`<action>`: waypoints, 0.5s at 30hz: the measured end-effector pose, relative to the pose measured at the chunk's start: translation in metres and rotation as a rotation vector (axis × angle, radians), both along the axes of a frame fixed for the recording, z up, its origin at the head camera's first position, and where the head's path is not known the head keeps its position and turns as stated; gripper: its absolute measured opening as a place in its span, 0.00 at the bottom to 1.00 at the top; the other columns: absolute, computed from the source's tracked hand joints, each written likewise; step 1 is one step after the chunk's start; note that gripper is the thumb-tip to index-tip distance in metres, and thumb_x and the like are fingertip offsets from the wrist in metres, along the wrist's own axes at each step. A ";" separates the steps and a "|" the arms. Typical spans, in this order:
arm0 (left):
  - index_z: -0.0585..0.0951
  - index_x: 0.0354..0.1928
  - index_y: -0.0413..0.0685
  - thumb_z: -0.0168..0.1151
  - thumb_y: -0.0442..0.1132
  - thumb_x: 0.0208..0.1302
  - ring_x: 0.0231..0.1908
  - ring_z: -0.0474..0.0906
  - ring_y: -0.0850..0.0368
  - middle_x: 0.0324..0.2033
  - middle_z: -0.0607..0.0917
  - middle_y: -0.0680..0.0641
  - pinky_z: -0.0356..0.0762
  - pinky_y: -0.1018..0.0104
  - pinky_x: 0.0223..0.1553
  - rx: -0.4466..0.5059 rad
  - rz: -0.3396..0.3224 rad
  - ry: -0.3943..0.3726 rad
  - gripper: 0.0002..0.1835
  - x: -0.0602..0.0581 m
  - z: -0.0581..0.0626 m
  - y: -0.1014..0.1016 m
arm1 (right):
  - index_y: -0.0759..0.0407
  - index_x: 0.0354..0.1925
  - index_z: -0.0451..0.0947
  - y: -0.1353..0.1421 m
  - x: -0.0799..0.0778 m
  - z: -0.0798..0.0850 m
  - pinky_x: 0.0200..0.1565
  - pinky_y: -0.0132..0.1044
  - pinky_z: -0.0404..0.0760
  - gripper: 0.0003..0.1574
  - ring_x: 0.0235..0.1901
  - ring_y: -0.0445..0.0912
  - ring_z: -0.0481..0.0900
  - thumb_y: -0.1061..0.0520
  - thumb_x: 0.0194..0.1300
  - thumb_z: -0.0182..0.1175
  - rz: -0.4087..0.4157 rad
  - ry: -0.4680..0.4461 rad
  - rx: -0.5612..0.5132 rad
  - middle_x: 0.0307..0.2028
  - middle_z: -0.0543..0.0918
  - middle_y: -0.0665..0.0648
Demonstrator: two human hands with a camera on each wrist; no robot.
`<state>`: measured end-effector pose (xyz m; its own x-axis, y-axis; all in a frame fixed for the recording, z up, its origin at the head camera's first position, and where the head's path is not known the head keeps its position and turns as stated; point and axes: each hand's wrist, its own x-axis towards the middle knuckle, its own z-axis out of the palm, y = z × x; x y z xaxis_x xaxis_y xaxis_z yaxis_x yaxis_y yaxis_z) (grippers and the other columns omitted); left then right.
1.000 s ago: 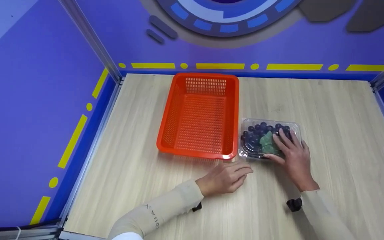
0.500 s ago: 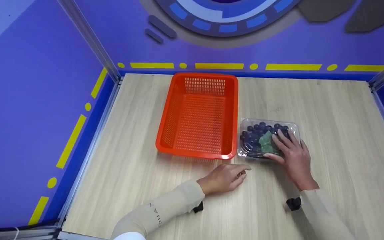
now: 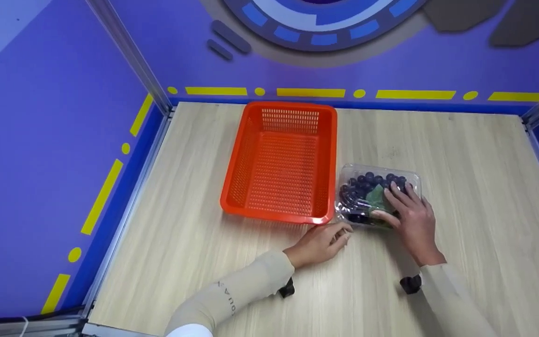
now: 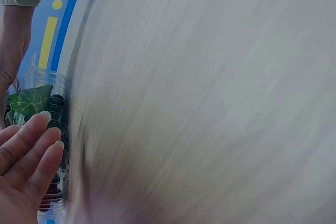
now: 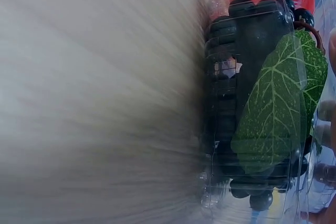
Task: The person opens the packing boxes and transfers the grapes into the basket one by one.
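Note:
In the head view, a clear plastic box (image 3: 344, 171) of dark grapes (image 3: 356, 193), with a green leaf (image 5: 275, 103) under its lid, sits on the wooden table. My right hand (image 3: 414, 227) holds the box at its right half, fingers spread over the lid and thumb at the near edge. That near edge of the lid looks slightly raised, with grapes showing below it. Close to the box's near left corner is my left hand (image 3: 318, 244), fingers loosely bent and holding nothing. The left wrist view shows its fingers (image 4: 39, 166) in front of the box; contact cannot be told.
An orange-red perforated plastic basket (image 3: 283, 173) stands immediately left of the grape box, with nothing in it. Blue-purple panels (image 3: 63, 140) with yellow markings border the wooden table (image 3: 475, 196) at the back and sides.
My left hand has moved slightly forward, toward the near edge of the basket. The near side of the grape box's lid has risen a little under my right thumb.

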<state>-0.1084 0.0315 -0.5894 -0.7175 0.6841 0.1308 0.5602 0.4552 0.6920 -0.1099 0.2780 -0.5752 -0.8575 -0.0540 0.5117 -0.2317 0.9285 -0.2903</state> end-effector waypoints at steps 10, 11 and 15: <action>0.81 0.35 0.48 0.43 0.49 0.76 0.26 0.72 0.73 0.21 0.81 0.58 0.70 0.81 0.39 0.100 0.110 -0.248 0.20 -0.001 -0.004 0.005 | 0.55 0.55 0.80 0.003 0.000 -0.001 0.57 0.66 0.70 0.45 0.61 0.63 0.73 0.27 0.48 0.56 0.018 0.039 -0.020 0.56 0.81 0.61; 0.81 0.34 0.48 0.42 0.50 0.76 0.26 0.72 0.73 0.21 0.81 0.57 0.70 0.81 0.40 0.111 0.121 -0.277 0.21 -0.002 -0.004 0.006 | 0.54 0.55 0.80 0.003 0.000 -0.001 0.57 0.66 0.69 0.45 0.62 0.63 0.73 0.28 0.47 0.58 0.016 0.032 -0.019 0.57 0.81 0.61; 0.81 0.32 0.49 0.40 0.52 0.77 0.25 0.73 0.72 0.19 0.83 0.54 0.70 0.79 0.42 0.142 0.161 -0.359 0.24 -0.002 -0.004 0.007 | 0.54 0.57 0.79 0.002 0.000 0.001 0.59 0.66 0.68 0.44 0.63 0.62 0.72 0.32 0.44 0.63 0.015 0.006 -0.012 0.58 0.80 0.60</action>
